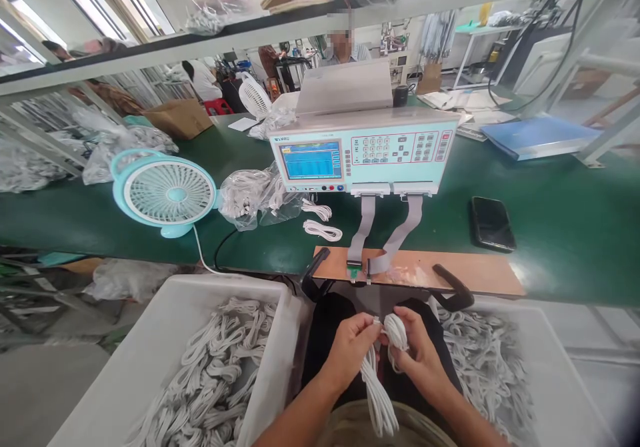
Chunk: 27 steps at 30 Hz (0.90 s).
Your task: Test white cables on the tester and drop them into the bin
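Note:
Over my lap, both hands are on a bundled white cable (377, 393) whose coils hang down between them. My left hand (353, 347) pinches it near the top, where a small white end shows at the fingertips. My right hand (420, 347) grips a rounded loop of white cable (396, 333); whether this belongs to the same bundle I cannot tell. Just beyond my hands, two grey ribbon cables (367, 223) run from a tester with a screen (363, 153) to small connectors (354, 272) on a wooden board (450, 270).
White bins (165, 340) (545, 347) full of coiled cables flank my legs. On the green table (430, 227) are a blue fan (170, 190), bagged cables (245, 197), two loose bundles (323, 231), a phone (493, 223) and a blue folder (540, 133). Clamps (453, 287) hold the board. People sit beyond.

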### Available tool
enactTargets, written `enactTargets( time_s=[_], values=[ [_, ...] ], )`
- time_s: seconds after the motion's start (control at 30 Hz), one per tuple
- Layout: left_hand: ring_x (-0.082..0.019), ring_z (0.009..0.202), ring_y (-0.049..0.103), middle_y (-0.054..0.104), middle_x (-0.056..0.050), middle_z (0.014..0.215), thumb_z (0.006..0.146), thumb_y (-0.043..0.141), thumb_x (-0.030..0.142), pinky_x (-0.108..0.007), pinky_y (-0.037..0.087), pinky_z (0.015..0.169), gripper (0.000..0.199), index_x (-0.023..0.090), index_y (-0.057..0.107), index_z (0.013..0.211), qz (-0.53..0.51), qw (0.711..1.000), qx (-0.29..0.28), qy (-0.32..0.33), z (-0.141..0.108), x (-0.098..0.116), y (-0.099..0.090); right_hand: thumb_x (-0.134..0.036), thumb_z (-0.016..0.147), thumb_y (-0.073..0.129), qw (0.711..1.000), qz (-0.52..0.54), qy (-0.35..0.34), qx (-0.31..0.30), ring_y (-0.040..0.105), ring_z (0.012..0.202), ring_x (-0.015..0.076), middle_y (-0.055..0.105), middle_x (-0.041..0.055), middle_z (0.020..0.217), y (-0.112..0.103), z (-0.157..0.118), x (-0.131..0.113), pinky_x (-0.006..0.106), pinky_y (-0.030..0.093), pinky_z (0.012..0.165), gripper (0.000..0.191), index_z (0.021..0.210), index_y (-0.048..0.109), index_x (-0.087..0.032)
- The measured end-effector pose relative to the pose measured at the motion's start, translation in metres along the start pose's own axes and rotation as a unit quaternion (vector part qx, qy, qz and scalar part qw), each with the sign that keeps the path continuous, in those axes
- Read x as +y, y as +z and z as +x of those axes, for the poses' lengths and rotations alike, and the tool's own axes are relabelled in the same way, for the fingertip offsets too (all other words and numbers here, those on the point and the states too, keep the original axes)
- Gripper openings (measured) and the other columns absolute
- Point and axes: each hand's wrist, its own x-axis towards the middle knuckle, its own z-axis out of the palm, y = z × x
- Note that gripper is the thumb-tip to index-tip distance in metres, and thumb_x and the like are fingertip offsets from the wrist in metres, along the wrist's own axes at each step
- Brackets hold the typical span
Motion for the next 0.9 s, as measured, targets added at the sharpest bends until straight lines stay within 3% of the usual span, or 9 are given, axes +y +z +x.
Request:
enactTargets(
  time_s=[0.1,0.23,0.3,0.4,0.53,0.67,0.77,0.9],
  values=[
    [-0.01,0.053,0.052,0.059,0.0,0.066,0.085,0.051,0.042,-0.02,0.041,0.051,0.03,0.014,0.058,0.076,0.058,0.995,0.022,0.082,-0.003,0.002,0.002,-0.037,0.078,0.062,0.991,0.107,0.056,-0.059,0.057,0.081,0.0195,0.057,0.002,0.093,0.003,-0.001,-0.007,0.03,0.047,0.069,0.052,0.124,0.04,-0.027],
    [-0.011,0.061,0.051,0.057,0.0,0.067,0.089,0.045,0.036,-0.021,0.041,0.059,0.026,0.015,0.056,0.078,0.093,0.987,0.034,0.127,-0.004,0.0,0.004,-0.037,0.077,0.066,0.987,0.126,0.052,-0.086,0.052,0.081,0.0176,0.052,-0.0003,0.088,0.005,0.001,-0.007,0.028,0.043,0.073,0.039,0.109,0.047,-0.026],
    [-0.011,0.061,0.05,0.055,0.001,0.067,0.089,0.045,0.035,-0.021,0.039,0.06,0.026,0.016,0.055,0.075,0.105,0.984,0.053,0.136,-0.003,-0.002,0.004,-0.036,0.077,0.066,0.993,0.1,0.012,-0.068,0.049,0.077,0.0166,0.048,-0.001,0.087,0.006,0.002,-0.004,0.027,0.043,0.069,0.034,0.102,0.045,-0.026],
    [-0.012,0.062,0.049,0.054,0.001,0.066,0.09,0.044,0.036,-0.022,0.037,0.06,0.028,0.017,0.054,0.072,0.128,0.975,0.096,0.151,-0.003,-0.003,0.002,-0.03,0.077,0.066,0.994,-0.024,-0.097,-0.054,0.048,0.085,0.0196,0.045,0.0024,0.095,0.006,-0.001,-0.004,0.03,0.043,0.075,0.029,0.097,0.045,-0.025],
    [-0.012,0.06,0.049,0.054,0.001,0.064,0.089,0.045,0.038,-0.022,0.038,0.06,0.027,0.017,0.055,0.076,0.101,0.98,0.09,0.148,-0.005,-0.005,-0.008,-0.021,0.08,0.06,0.956,-0.179,-0.203,-0.113,0.048,0.092,0.0227,0.046,0.0076,0.103,0.008,-0.009,-0.021,0.034,0.044,0.079,0.029,0.106,0.047,-0.023],
    [-0.011,0.056,0.048,0.053,0.001,0.061,0.087,0.048,0.041,-0.022,0.039,0.058,0.028,0.016,0.056,0.076,0.061,0.988,0.065,0.13,-0.008,-0.012,-0.021,-0.012,0.088,0.045,0.929,-0.229,-0.231,-0.174,0.051,0.082,0.0189,0.052,0.0058,0.092,0.013,-0.011,-0.039,0.03,0.046,0.072,0.02,0.103,0.053,-0.024],
    [-0.011,0.056,0.047,0.053,0.001,0.061,0.086,0.05,0.041,-0.022,0.038,0.058,0.029,0.016,0.056,0.074,0.058,0.99,0.051,0.117,-0.01,-0.015,-0.024,-0.01,0.092,0.038,0.936,-0.219,-0.231,-0.148,0.051,0.071,0.0152,0.053,0.0037,0.083,0.017,-0.006,-0.042,0.025,0.045,0.062,0.023,0.101,0.055,-0.023],
    [-0.01,0.056,0.046,0.052,0.001,0.061,0.086,0.05,0.041,-0.022,0.038,0.059,0.029,0.015,0.056,0.075,0.057,0.991,0.062,0.108,-0.011,-0.014,-0.023,-0.015,0.093,0.041,0.949,-0.204,-0.193,-0.139,0.053,0.071,0.0152,0.054,0.0034,0.082,0.018,0.0,-0.041,0.025,0.045,0.062,0.016,0.096,0.055,-0.021]
  ],
)
